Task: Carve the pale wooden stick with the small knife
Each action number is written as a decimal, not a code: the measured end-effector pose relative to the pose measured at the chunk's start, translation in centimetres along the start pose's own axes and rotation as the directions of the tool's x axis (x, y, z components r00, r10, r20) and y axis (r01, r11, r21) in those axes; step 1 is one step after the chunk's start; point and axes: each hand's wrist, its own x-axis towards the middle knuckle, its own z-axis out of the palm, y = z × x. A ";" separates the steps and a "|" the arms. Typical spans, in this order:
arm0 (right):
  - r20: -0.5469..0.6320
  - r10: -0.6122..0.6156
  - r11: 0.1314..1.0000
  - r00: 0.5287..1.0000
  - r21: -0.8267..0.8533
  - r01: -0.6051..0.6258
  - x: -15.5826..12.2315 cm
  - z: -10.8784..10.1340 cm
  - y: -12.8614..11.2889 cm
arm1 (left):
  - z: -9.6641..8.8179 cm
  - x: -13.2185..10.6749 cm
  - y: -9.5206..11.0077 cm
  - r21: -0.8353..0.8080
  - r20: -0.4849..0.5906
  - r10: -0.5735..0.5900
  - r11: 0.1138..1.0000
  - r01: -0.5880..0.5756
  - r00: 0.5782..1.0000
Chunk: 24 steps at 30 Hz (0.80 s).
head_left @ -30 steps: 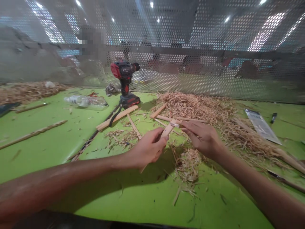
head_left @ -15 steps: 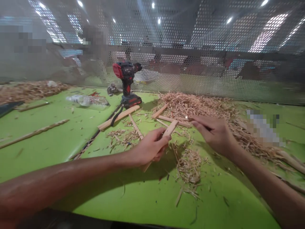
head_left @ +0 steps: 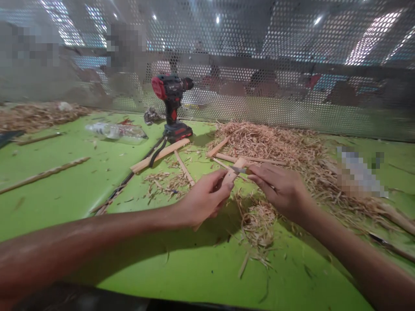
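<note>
My left hand (head_left: 207, 194) is closed around a flat, pale wooden strip (head_left: 239, 163), whose upper end sticks out past the thumb. In my right hand (head_left: 279, 185) is a small knife (head_left: 238, 169), gripped by its handle, with the blade pointing left and lying against the strip's upper end. The fingers hide most of the handle. Under both hands, on the green tabletop (head_left: 155, 268), a small heap of wood shavings (head_left: 259, 224) lies between the forearms.
A cordless drill (head_left: 171, 106) stands upright on its battery beyond my left hand. Near it lie a wooden slat (head_left: 162, 155) and a clear plastic bottle (head_left: 118, 131). A larger shavings pile (head_left: 259, 142) sits before a perforated metal screen (head_left: 243, 82). A thin stick (head_left: 45, 176) lies left.
My right hand has moved left and slightly down, bringing the knife blade onto the wooden strip. My left hand keeps its hold. The whole view has shifted slightly.
</note>
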 end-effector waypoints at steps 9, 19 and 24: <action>-0.014 0.114 0.993 0.993 0.046 -0.113 -0.5 0.1 2.1 | 0.1 -0.6 0.0 0.155 -0.014 -0.013 0.988 0.015 1.000; -0.190 0.316 0.946 0.929 0.130 -0.296 0.2 -2.1 4.0 | -0.2 0.0 0.0 0.172 -0.007 -0.025 0.985 0.026 1.000; -0.004 0.074 0.990 0.997 0.118 -0.073 0.2 -0.1 0.0 | -0.3 0.4 0.0 0.118 -0.017 -0.018 0.993 0.020 1.000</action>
